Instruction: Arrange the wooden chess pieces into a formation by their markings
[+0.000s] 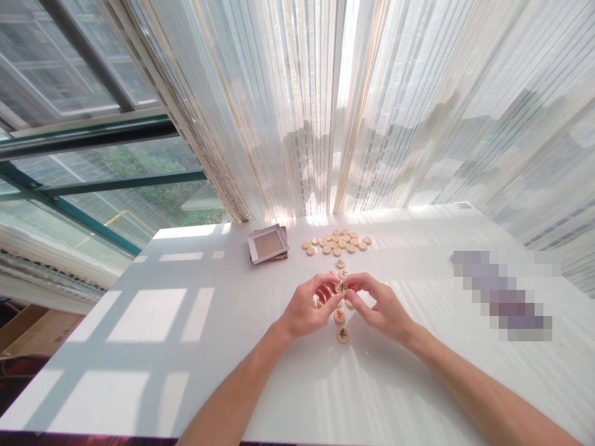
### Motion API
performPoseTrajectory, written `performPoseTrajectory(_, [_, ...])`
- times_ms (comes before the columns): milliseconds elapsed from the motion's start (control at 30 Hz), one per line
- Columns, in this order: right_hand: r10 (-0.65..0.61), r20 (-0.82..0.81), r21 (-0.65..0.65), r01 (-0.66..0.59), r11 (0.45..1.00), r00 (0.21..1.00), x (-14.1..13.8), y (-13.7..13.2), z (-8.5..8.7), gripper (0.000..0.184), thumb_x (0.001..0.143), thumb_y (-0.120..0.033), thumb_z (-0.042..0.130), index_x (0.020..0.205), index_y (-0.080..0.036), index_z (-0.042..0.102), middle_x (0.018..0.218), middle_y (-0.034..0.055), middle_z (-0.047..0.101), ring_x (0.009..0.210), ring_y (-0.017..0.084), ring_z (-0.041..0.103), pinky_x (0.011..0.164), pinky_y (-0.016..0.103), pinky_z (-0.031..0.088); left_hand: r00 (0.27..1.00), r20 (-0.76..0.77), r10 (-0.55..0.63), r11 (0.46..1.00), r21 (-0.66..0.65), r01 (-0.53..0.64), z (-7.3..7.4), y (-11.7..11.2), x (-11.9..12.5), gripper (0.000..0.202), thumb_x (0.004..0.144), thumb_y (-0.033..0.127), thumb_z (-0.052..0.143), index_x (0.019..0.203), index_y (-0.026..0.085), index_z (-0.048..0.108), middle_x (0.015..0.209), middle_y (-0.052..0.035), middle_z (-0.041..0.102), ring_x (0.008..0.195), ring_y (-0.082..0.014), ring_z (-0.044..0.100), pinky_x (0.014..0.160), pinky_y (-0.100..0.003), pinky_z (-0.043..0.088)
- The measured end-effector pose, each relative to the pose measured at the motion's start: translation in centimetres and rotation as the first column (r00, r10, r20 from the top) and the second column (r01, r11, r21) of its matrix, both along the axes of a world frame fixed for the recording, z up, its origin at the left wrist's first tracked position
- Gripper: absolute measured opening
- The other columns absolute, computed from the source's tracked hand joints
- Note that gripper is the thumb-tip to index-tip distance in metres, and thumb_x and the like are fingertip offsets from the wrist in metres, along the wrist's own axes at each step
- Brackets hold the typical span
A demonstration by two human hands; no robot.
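Observation:
Between my left hand (pixel 315 302) and my right hand (pixel 375 305) is a round wooden Chinese chess piece (pixel 341 288) with a black character. The fingertips of both hands pinch it from its two sides. Below it on the table lie a red-marked chess piece (pixel 339 316) and a black-marked chess piece (pixel 343 334). Just beyond my fingers are another black-marked piece (pixel 343 274) and a piece farther up (pixel 340 263). More pieces are partly hidden behind my fingers.
Several chess pieces (pixel 342 244) lie loosely grouped toward the back of the white table (pixel 232 384). An open shallow box (pixel 268 243) stands left of them. A blurred-out object (pixel 502 296) lies at the right. Curtains (pixel 297 124) hang behind the table's far edge.

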State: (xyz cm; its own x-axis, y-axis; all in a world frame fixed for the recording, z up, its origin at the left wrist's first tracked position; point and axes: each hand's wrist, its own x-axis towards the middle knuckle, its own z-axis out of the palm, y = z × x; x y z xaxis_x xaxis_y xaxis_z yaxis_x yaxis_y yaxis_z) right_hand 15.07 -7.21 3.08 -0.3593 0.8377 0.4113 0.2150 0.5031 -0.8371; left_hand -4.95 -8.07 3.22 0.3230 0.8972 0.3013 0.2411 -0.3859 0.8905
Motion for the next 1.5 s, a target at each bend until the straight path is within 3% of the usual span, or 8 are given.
performPoseTrajectory(300, [-0.001, -0.007, -0.105, 0.000, 0.994, 1.000, 0.05, 0.05, 0.04, 0.011, 0.096, -0.029, 0.059, 0.105, -0.023, 0.059, 0.093, 0.0045, 0.072, 0.082, 0.019, 0.070, 0.078, 0.034, 0.057, 1.000, -0.002, -0.018, 1.000, 0.000, 0.018, 0.02, -0.01, -0.05, 0.025, 0.091, 0.028, 0.065, 0.115, 0.019, 0.063, 0.090, -0.0039, 0.071, 0.077, -0.0139, 0.066, 0.070, -0.025, 0.053])
performPoseTrajectory(600, [-0.006, 0.028, -0.206, 0.012, 0.979, 1.000, 0.35, 0.35, 0.13, 0.017, 0.090, -0.038, 0.068, 0.093, -0.022, 0.061, 0.078, 0.0009, 0.072, 0.073, 0.018, 0.070, 0.065, 0.029, 0.054, 0.997, -0.078, -0.015, 0.999, 0.030, 0.017, -0.35, -0.20, 0.13, 0.024, 0.091, 0.028, 0.064, 0.115, 0.021, 0.064, 0.088, -0.0021, 0.073, 0.075, -0.0131, 0.066, 0.070, -0.025, 0.052])
performPoseTrajectory(833, [-0.045, 0.070, -0.203, 0.058, 0.977, 0.997, 0.24, 0.12, 0.35, 0.017, 0.095, -0.039, 0.060, 0.090, -0.022, 0.060, 0.075, 0.0018, 0.071, 0.071, 0.018, 0.069, 0.049, 0.024, 0.045, 0.994, -0.110, -0.016, 0.999, 0.027, 0.019, -0.44, -0.14, 0.04, 0.026, 0.090, 0.027, 0.065, 0.115, 0.022, 0.064, 0.086, -0.0007, 0.072, 0.074, -0.0137, 0.066, 0.070, -0.026, 0.052])
performPoseTrajectory(1067, [0.000, 0.017, -0.156, 0.003, 0.988, 1.000, 0.37, 0.14, 0.41, 0.011, 0.097, -0.032, 0.056, 0.098, -0.022, 0.062, 0.081, 0.0021, 0.070, 0.074, 0.018, 0.069, 0.073, 0.033, 0.055, 0.999, -0.044, -0.019, 1.000, -0.018, 0.018, -0.33, -0.05, 0.01, 0.024, 0.090, 0.026, 0.065, 0.114, 0.021, 0.063, 0.089, -0.0021, 0.071, 0.076, -0.0133, 0.066, 0.068, -0.025, 0.051])
performPoseTrajectory(1500, [0.027, -0.025, -0.083, -0.029, 0.996, 0.999, 0.18, 0.06, 0.25, 0.017, 0.094, -0.027, 0.062, 0.110, -0.024, 0.060, 0.099, 0.0052, 0.070, 0.087, 0.020, 0.069, 0.082, 0.036, 0.058, 1.000, 0.001, -0.024, 0.999, -0.024, 0.024, 0.32, 0.01, -0.16, 0.028, 0.092, 0.029, 0.063, 0.118, 0.020, 0.061, 0.096, -0.0056, 0.070, 0.081, -0.0161, 0.067, 0.076, -0.029, 0.054])
